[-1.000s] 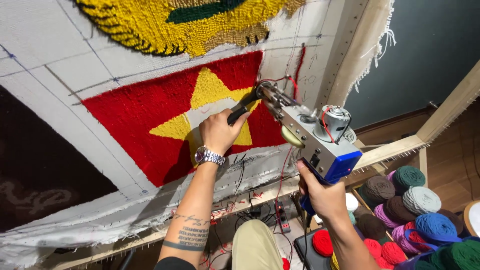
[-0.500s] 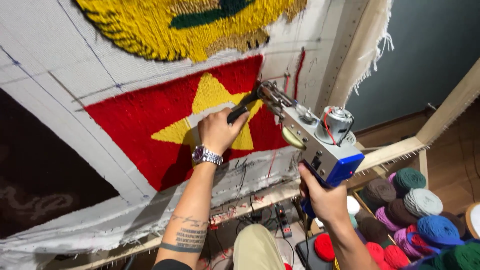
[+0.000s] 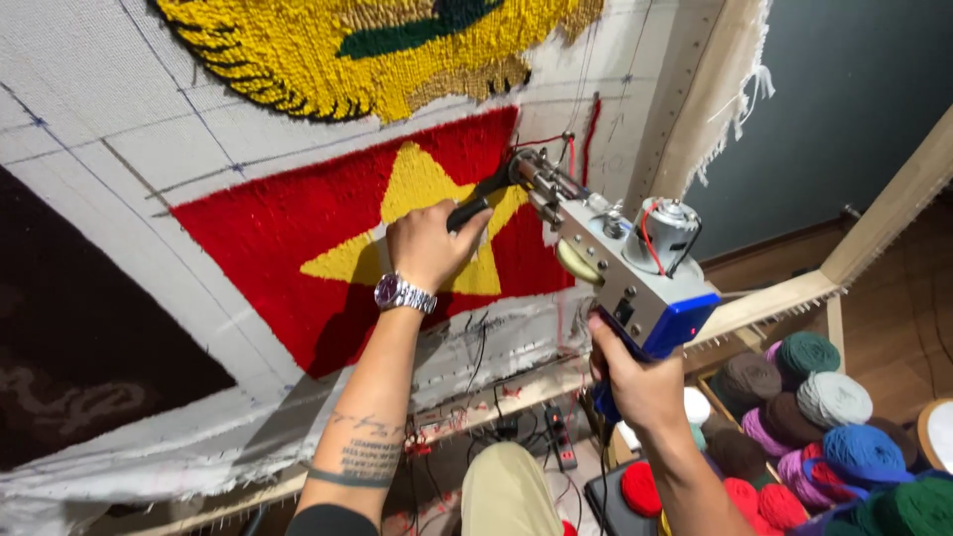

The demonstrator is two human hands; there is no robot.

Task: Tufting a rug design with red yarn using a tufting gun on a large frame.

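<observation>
My left hand (image 3: 429, 245), with a silver wristwatch on the wrist, grips the black front handle (image 3: 475, 203) of a tufting gun (image 3: 615, 260). My right hand (image 3: 635, 377) holds the gun's blue rear grip below its grey body and silver motor. The gun's tip (image 3: 521, 164) presses against the white backing cloth (image 3: 119, 129) at the right edge of a red tufted field (image 3: 288, 228) with a yellow star (image 3: 417, 189). Red yarn runs to the tip.
A yellow and green tufted patch (image 3: 328, 60) sits above. The cloth is stretched on a wooden frame (image 3: 695, 109). Several yarn balls (image 3: 824, 417) in many colours fill a crate at lower right. A power strip (image 3: 558, 437) and cables lie on the floor, beside my knee (image 3: 506, 491).
The gun and both hands have shifted slightly up along the right edge of the red field. The grip of each hand is the same.
</observation>
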